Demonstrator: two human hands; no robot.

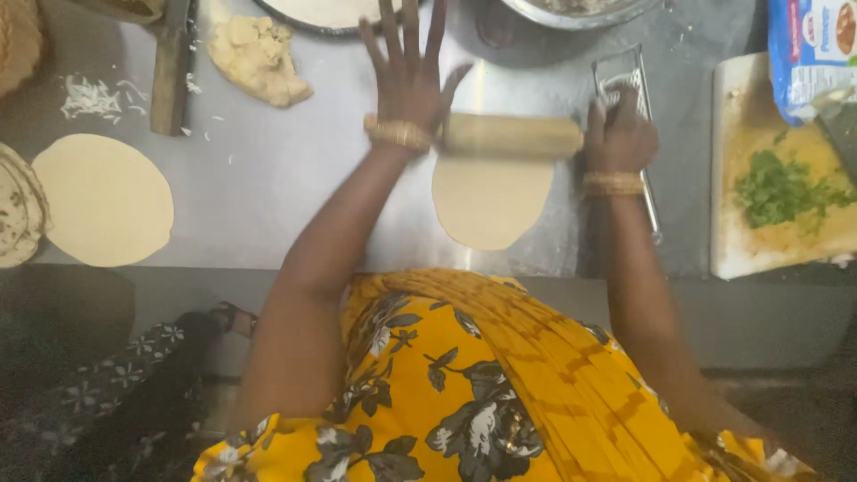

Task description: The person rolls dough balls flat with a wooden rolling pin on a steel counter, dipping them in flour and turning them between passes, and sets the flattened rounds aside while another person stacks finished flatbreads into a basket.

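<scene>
While the rolling pin [511, 136] lies across the far edge of the dough disc [490, 202] on the steel counter [295, 178], I see the left hand [409, 76] flat on its left end with all fingers spread wide and straight, so the palm and wrist do the pressing rather than a grip. The right hand [619, 134] sits on the right end with the fingers curled down over it; I cannot tell how tightly they close.

I judge the disc to be soft, thin and light, easy to tear or stretch out of round, and likely to cling to bare steel. I would lift it only by sliding flat fingers under the rim, never by pinching the middle. The pin looks stiff, smooth wood, prone to rolling away, and is best held at both ends as it is here.

A second rolled disc [103, 200] lies well apart at the left, beside a stack of cooked flatbreads [16, 210] at the frame edge. A lump of dough [257, 58] rests at the far left-centre.

At the top right corner a soft packet [811, 54], blue and white with a red patch, lies partly over a pale cutting board [777, 232] bearing chopped green herbs [778, 189]. A metal grater [625, 76] lies just behind the right hand.
</scene>
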